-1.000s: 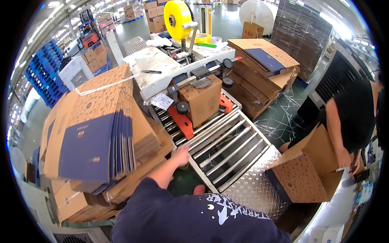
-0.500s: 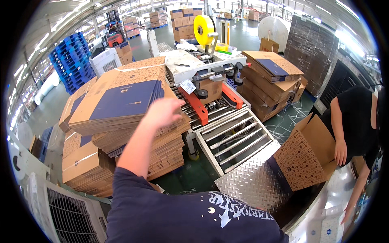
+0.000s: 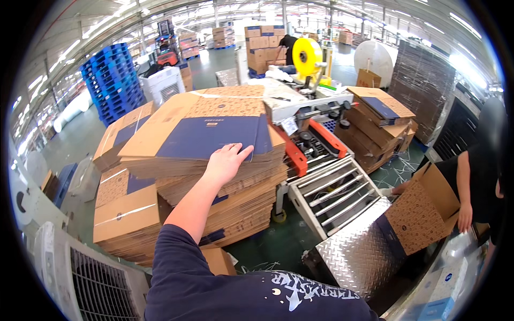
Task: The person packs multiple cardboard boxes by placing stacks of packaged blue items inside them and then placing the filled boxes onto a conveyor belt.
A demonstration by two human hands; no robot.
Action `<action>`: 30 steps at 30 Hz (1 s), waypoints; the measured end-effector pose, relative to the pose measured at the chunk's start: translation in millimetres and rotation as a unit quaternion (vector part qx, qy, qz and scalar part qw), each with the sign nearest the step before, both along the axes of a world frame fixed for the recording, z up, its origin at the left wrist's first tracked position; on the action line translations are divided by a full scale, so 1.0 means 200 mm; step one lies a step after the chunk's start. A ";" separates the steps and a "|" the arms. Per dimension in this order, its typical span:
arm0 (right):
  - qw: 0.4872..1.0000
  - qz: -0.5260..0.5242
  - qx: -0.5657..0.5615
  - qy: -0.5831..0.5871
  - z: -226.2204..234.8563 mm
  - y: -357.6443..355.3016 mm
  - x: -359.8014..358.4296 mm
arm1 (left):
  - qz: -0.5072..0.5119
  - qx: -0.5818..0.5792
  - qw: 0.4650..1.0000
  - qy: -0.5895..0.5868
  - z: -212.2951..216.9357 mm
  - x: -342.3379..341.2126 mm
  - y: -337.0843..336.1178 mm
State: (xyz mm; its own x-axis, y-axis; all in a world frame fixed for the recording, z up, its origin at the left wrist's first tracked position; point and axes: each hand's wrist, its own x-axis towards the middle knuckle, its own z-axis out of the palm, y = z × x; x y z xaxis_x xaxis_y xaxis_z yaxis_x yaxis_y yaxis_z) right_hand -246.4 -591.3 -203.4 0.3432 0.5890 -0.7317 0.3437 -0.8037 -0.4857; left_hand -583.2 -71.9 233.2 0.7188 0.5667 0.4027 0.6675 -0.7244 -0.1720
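Observation:
A tall stack of flattened cardboard cartons (image 3: 176,115), brown with dark blue panels, stands in front of me, left of the roller conveyor. My left hand (image 3: 225,163) rests on the near edge of the top carton's blue panel (image 3: 214,136). Its fingers lie spread over the board, bent slightly at the tips. Whether the thumb hooks beneath the edge cannot be made out. My right hand is out of view.
Right of the stack stand a taping machine (image 3: 316,144) with a yellow tape roll (image 3: 307,56), a roller conveyor (image 3: 337,195) and a metal plate (image 3: 356,251). A co-worker's hand (image 3: 465,216) is at an open carton (image 3: 420,216). A cooler (image 3: 101,283) stands at lower left.
My left hand has come down from above the stack onto the top carton's edge. The view has swung left. The carton inside the taping machine no longer shows there.

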 end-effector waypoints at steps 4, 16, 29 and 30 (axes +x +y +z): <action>0.998 0.028 0.046 0.041 -0.13 0.03 -0.18 | 0.095 0.096 0.985 -0.112 0.01 -0.43 0.09; 0.792 -0.153 0.573 -0.148 1.86 0.66 -0.04 | -0.321 0.370 0.788 -0.373 0.94 0.04 -0.91; 0.732 -0.232 0.590 0.250 2.02 0.02 -0.03 | -0.664 -0.093 0.701 -0.243 0.13 1.47 -1.63; 0.729 -0.245 0.589 0.248 2.00 -0.01 0.02 | -0.570 -0.226 0.747 -0.257 0.21 1.55 -1.52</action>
State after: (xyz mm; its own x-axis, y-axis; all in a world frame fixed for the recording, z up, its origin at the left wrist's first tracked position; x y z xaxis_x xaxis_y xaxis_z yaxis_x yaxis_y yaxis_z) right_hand -243.2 -593.3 195.6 0.5892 0.8043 0.0767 -0.2982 0.3048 -0.9045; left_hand -272.6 -376.4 275.6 0.6544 -0.1329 0.7444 -0.5335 -0.7788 0.3300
